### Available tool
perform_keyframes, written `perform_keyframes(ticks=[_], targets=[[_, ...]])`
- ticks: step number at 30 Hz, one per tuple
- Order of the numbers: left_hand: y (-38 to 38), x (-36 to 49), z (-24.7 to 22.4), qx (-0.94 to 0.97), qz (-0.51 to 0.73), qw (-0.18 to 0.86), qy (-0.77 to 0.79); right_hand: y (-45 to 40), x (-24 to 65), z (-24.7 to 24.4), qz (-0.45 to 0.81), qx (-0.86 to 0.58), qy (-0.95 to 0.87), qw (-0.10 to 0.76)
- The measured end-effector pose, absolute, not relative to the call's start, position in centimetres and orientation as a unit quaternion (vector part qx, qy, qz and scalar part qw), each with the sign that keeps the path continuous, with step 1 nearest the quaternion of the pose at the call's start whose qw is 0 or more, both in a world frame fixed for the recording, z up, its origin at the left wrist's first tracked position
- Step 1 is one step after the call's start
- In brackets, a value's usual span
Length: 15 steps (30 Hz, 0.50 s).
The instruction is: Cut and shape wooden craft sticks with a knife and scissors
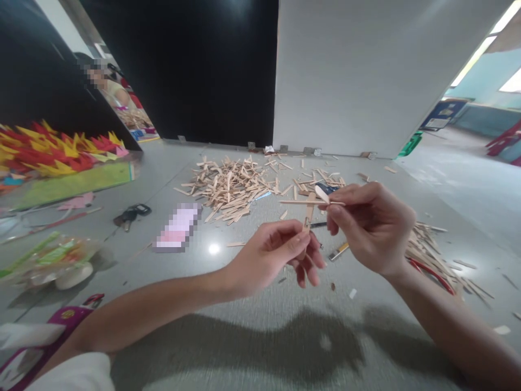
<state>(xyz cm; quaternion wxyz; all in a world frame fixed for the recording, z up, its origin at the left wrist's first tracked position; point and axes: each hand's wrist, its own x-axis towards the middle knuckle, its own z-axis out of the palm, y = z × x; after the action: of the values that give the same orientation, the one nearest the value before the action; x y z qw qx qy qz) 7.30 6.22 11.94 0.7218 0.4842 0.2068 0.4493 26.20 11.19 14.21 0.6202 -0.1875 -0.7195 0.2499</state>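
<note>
My left hand (280,247) pinches a flat wooden stick (310,212) upright between thumb and fingers; a small dark mark or slot shows near its lower part. In my right hand (366,222), thumb and forefinger grip a thin wooden stick (297,202) lying level, together with a pale rounded wooden piece (321,194). The level stick crosses the top of the upright one; whether they touch, I cannot tell. Just beyond my hands lie a pile of short wooden sticks (230,187) and a dark object (325,188) partly hidden by my right fingers.
Below my hands lies a yellow cutter (339,251). Red-handled pliers (433,273) rest among sticks at right. Keys (132,214), a blurred phone (178,228), a plastic bag (52,258) and folded red-yellow paper (57,149) are at left. Upright panels (337,76) stand behind; a person sits beyond.
</note>
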Motion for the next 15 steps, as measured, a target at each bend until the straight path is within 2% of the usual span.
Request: perform_keyframes(ticks=[5, 15], targets=[[6.47, 6.97, 11.94, 0.452, 0.507, 0.708, 0.192, 11.07, 26.27, 14.1, 0.298, -0.18, -0.74, 0.576], [6.75, 6.83, 12.3, 0.413, 0.539, 0.707, 0.197, 12.01, 26.05, 14.2, 0.418, -0.158, -0.721, 0.53]])
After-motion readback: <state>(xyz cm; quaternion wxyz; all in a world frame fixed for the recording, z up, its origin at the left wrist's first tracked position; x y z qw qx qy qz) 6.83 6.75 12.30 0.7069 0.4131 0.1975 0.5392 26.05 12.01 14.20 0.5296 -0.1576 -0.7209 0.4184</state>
